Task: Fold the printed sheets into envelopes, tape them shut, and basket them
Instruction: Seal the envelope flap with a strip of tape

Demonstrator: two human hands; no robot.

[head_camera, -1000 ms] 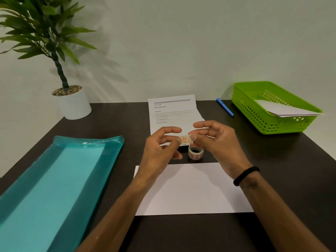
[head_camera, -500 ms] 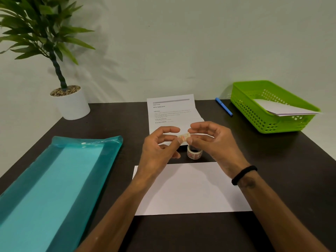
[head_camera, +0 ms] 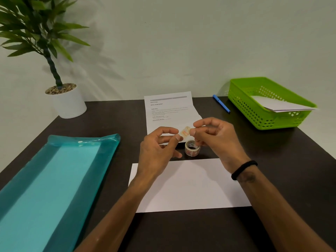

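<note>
A short strip of patterned tape (head_camera: pixel 185 132) is pinched between my left hand (head_camera: pixel 158 150) and my right hand (head_camera: pixel 216 137), held above the dark table. The tape roll (head_camera: pixel 192 148) stands on the table just below the strip. In front of my hands lies a folded white sheet (head_camera: pixel 190 188), blank side up. A printed sheet (head_camera: pixel 171 111) lies flat behind my hands. The green basket (head_camera: pixel 254 111) at the back right holds white folded paper (head_camera: pixel 280 105).
A long teal plastic sleeve (head_camera: pixel 54 188) lies along the left of the dark table (head_camera: pixel 291 160). A potted plant in a white pot (head_camera: pixel 70 103) stands at the back left. A blue pen (head_camera: pixel 221 103) lies between the printed sheet and the basket.
My hands keep hold of the tape strip and have shifted only slightly; the strip now tilts a little, with its right end higher.
</note>
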